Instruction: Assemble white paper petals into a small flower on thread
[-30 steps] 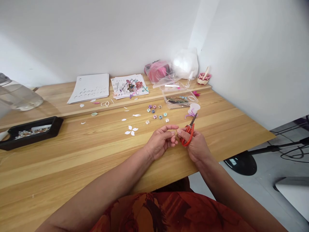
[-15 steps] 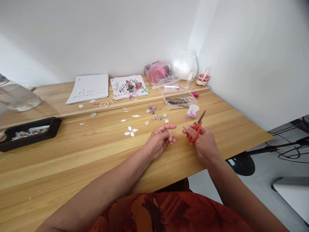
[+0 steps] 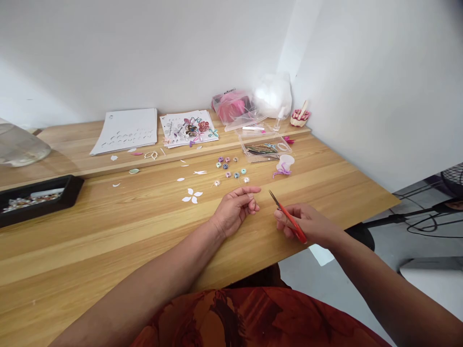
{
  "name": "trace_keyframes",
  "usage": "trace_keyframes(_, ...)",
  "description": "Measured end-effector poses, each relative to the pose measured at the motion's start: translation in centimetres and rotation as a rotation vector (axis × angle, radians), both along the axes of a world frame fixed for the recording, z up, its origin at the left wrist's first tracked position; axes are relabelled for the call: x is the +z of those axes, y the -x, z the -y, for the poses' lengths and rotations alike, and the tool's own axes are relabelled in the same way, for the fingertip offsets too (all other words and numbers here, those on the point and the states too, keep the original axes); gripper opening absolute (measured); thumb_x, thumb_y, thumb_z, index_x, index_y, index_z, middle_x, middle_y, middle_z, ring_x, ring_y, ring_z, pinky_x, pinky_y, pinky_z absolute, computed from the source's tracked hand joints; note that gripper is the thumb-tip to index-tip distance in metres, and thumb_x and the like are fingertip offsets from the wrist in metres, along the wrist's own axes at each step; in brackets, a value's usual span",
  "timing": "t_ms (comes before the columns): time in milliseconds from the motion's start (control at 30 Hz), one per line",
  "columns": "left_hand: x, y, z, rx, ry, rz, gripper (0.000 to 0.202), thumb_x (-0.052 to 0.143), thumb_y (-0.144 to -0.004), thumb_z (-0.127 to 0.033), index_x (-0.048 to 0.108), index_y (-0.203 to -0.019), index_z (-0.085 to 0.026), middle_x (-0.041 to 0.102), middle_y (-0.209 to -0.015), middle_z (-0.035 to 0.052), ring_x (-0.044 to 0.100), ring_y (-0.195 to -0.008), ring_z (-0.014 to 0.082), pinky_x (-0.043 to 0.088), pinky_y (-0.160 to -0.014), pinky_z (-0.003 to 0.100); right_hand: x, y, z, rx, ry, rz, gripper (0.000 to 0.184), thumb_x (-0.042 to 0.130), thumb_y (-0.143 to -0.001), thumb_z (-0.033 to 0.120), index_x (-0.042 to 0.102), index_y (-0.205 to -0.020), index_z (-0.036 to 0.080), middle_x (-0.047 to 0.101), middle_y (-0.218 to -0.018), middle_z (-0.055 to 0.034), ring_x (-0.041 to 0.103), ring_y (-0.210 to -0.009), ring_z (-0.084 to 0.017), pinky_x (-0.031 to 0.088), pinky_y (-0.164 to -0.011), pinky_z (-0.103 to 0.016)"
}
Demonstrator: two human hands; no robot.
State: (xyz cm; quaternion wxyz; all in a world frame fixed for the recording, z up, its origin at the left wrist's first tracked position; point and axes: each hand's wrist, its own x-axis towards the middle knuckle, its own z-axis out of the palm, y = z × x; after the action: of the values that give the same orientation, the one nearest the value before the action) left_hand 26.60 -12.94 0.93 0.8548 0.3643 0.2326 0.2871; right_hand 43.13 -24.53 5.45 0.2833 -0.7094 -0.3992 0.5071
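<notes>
The person's right hand (image 3: 310, 224) is closed around the handles of small red-handled scissors (image 3: 287, 214), holding them just above the front edge of the wooden table (image 3: 108, 226), with the closed blades pointing up and left toward the left hand (image 3: 236, 208). The left hand rests on the table close beside the blade tip without touching it. Its fingers are curled and its thumb and forefinger (image 3: 252, 190) are pinched together; whether anything tiny sits in that pinch cannot be told. Just beyond the left hand lie white paper petals (image 3: 192, 195) and a loose cluster of small coloured paper coils (image 3: 229, 168). Farther back stands a clear plastic box (image 3: 265, 143) of thin strips, with a card of quilled flowers (image 3: 188, 127) and white sheets with cut-out shapes (image 3: 126, 130) on the raised ledge to its left. A black tray (image 3: 68, 190) sits at the far left, well apart from both hands.
</notes>
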Motion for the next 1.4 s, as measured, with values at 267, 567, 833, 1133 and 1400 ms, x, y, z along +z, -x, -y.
trace_keyframes(267, 0.0, 0.0, 0.1, -0.025, -0.022, -0.003, 0.024, 0.063, -0.077, -0.015, 0.067, -0.100, -0.009, 0.055, -0.054, -0.0002, 0.056, -0.057, 0.0112, 0.041, -0.059, 0.021, -0.3, 0.4, -1.0, 0.056, -0.030, 0.038, 0.056, 0.062, -0.075, 0.071, 0.062, -0.066, 0.016, 0.058, -0.052, -0.0024, 0.043, -0.048, -0.011, 0.031, -0.051, -0.025)
trace_keyframes(567, -0.2, 0.0, 0.0, -0.032, -0.016, -0.026, 0.026, 0.064, -0.075, -0.015, 0.068, -0.101, -0.009, 0.054, -0.054, -0.0004, 0.056, -0.057, 0.0110, 0.040, -0.057, 0.020, -0.3, 0.5, -1.3, 0.011, -0.044, 0.037, 0.058, 0.062, -0.072, 0.074, 0.061, -0.064, 0.016, 0.055, -0.048, -0.0011, 0.040, -0.046, -0.010, 0.029, -0.050, -0.025)
trace_keyframes(833, -0.5, 0.0, 0.0, -0.037, -0.025, -0.025, 0.029, 0.066, -0.074, -0.017, 0.068, -0.102, -0.010, 0.055, -0.054, -0.0002, 0.056, -0.057, 0.0108, 0.040, -0.057, 0.020, -0.9, 0.5, -1.3, 0.019, -0.055, 0.041, 0.056, 0.063, -0.073, 0.072, 0.061, -0.063, 0.017, 0.053, -0.046, -0.0001, 0.039, -0.043, -0.010, 0.027, -0.046, -0.024)
trace_keyframes(1133, -0.6, -0.1, 0.0, -0.034, -0.019, -0.030, 0.027, 0.064, -0.075, -0.016, 0.069, -0.101, -0.010, 0.055, -0.054, -0.0004, 0.055, -0.055, 0.0101, 0.040, -0.056, 0.020, -1.4, 0.2, -1.2, 0.039, -0.079, 0.038, 0.054, 0.062, -0.077, 0.068, 0.058, -0.062, 0.017, 0.049, -0.045, 0.0015, 0.039, -0.043, -0.009, 0.028, -0.047, -0.023)
trace_keyframes(1400, -0.4, -0.1, -0.1, -0.017, -0.010, -0.058, 0.028, 0.066, -0.073, -0.017, 0.069, -0.100, -0.009, 0.055, -0.054, -0.0001, 0.056, -0.055, 0.0108, 0.040, -0.056, 0.020, -1.8, 0.2, -1.3, 0.060, -0.095, 0.080, 0.054, 0.058, -0.080, 0.068, 0.053, -0.060, 0.017, 0.044, -0.048, 0.0031, 0.038, -0.044, -0.009, 0.027, -0.045, -0.023)
